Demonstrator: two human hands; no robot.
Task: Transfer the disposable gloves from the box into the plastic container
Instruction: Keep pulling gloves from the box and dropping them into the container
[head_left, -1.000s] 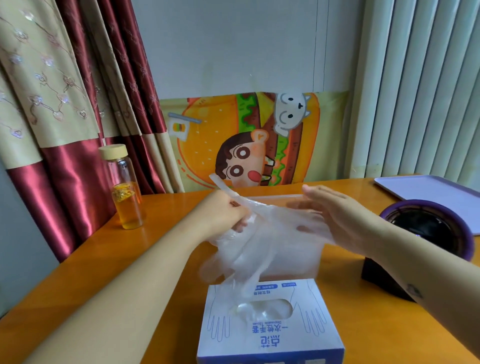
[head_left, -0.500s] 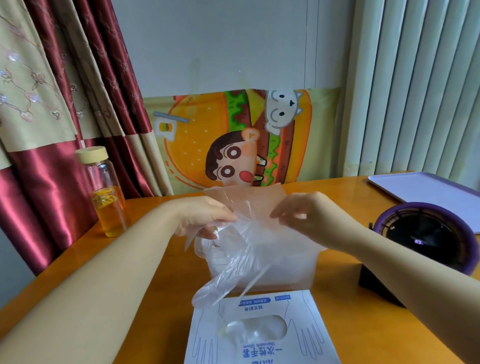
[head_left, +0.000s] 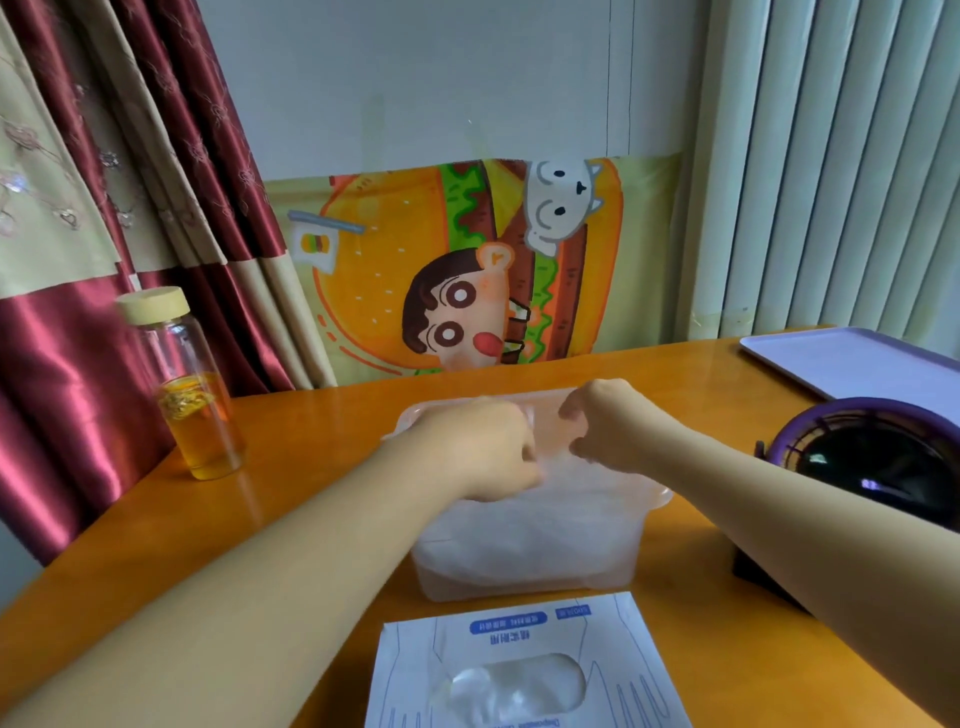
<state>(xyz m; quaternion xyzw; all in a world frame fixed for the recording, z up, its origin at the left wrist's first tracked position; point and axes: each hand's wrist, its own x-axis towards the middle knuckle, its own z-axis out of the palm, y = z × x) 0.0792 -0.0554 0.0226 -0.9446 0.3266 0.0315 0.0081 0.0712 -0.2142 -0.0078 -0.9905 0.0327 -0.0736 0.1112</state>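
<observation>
Hands (head_left: 483, 447) (head_left: 608, 426) lowered, pinching glove (head_left: 548, 439) in container (head_left: 519, 571) | bottle (head_left: 195, 395) left | fan (head_left: 878, 457) right | box (head_left: 519, 636) front

left hand (head_left: 483, 449); right hand (head_left: 610, 428) | over container (head_left: 530, 571) | apparently pinching glove (head_left: 549, 460)

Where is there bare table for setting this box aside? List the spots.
Free: the table between the bottle and the plastic container; the strip behind the container, toward the tray. Crowded: the middle, where the left hand and right hand hold gloves in the container, the glove box just in front.
</observation>
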